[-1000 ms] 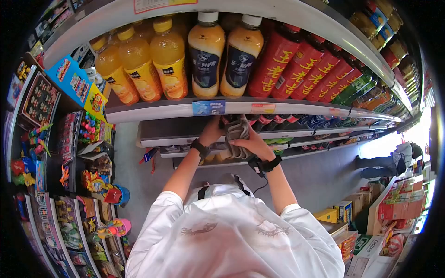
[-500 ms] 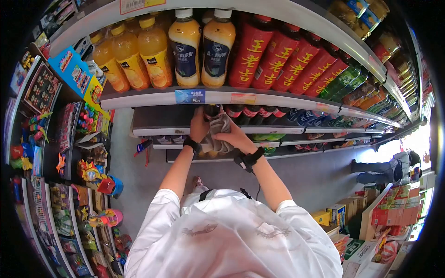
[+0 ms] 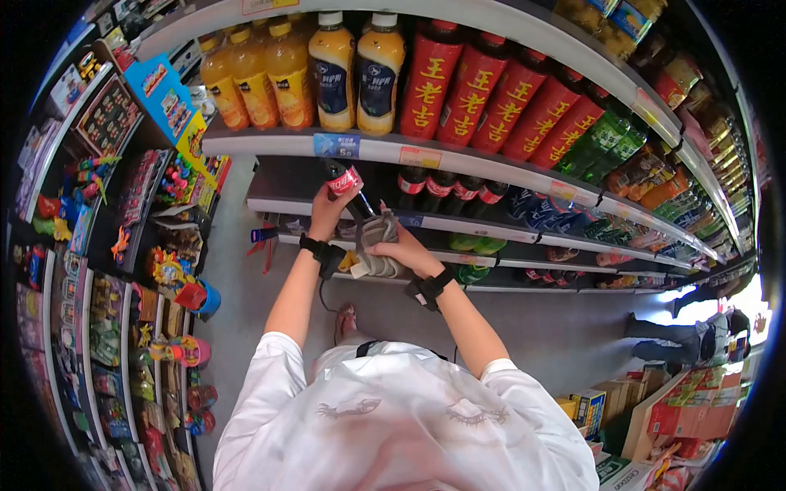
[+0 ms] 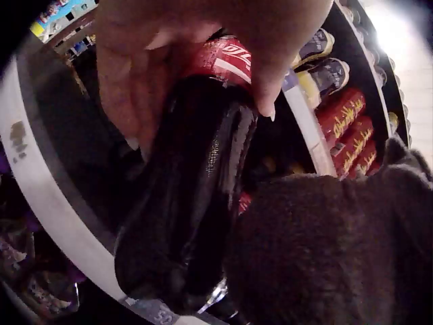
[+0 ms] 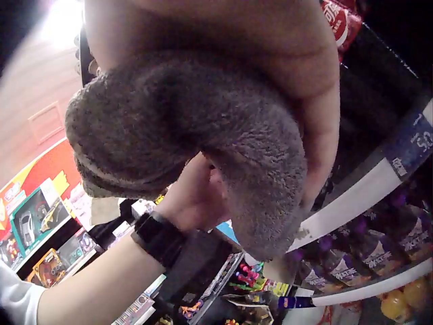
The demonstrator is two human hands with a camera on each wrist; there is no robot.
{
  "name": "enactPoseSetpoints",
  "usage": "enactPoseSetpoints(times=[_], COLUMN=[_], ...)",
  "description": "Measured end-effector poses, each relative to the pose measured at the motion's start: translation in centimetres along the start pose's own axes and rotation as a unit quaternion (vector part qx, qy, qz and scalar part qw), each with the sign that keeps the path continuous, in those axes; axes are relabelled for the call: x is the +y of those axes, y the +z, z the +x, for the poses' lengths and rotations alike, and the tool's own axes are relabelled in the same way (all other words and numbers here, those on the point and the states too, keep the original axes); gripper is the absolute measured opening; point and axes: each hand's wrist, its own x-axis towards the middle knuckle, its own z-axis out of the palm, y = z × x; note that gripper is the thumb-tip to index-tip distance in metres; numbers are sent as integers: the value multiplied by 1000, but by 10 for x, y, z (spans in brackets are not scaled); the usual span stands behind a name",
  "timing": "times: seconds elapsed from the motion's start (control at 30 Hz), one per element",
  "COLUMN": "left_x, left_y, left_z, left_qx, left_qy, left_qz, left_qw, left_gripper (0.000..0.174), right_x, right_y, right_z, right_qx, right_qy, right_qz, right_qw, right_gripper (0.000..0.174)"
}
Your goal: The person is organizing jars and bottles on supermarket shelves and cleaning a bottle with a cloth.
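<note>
A dark cola bottle with a red label is tilted in front of the shelf, its base towards the cloth. My left hand grips it around the label; in the left wrist view the fingers and thumb of the left hand wrap the red label, with the dark bottle body showing below. My right hand holds a bunched grey cloth beside the bottle's lower end. In the right wrist view the fingers of the right hand curl round the grey cloth.
Orange drinks and red bottles line the upper shelf. More cola bottles stand on the shelf below, right of the hands. Toy racks are at the left. A person in dark trousers is at the far right.
The bottle has come out from the lower shelf towards the left and now shows its red label. Both hands have moved slightly, and the cloth sits lower along the bottle.
</note>
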Motion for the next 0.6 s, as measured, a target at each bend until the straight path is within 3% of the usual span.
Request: enactPoseSetpoints(times=[0.1,0.13,0.23,0.27,0.37,0.57,0.6], left_x=[4,6,16,14,19,63,73], left_y=[2,2,10,12,12,17,21], left_z=[-37,-52,-89,-101,-133,-185,-192], left_qx=[27,15,23,39,47,46,39], left_qy=[-94,-124,-144,-105,-98,-74,-66], left_qz=[-31,-29,-1,-21,-32,-177,-194], left_qw=[995,992,989,993,994,980,978], left_gripper=[35,35,38,40,40,32,33], right_x=[7,7,21,23,30,57,59], right_y=[-2,-3,-6,-9,-25,-50,-46], right_z=[-18,-26,-52,-63,-97,-153,-158], right_qx=[-16,-26,-3,1,60,165,148], right_qy=[13,21,-34,-23,-26,-93,-102], right_qz=[4,-12,-16,9,64,255,284], right_qw=[1000,999,999,1000,996,948,942], right_gripper=[61,70,69,78,80,70,70])
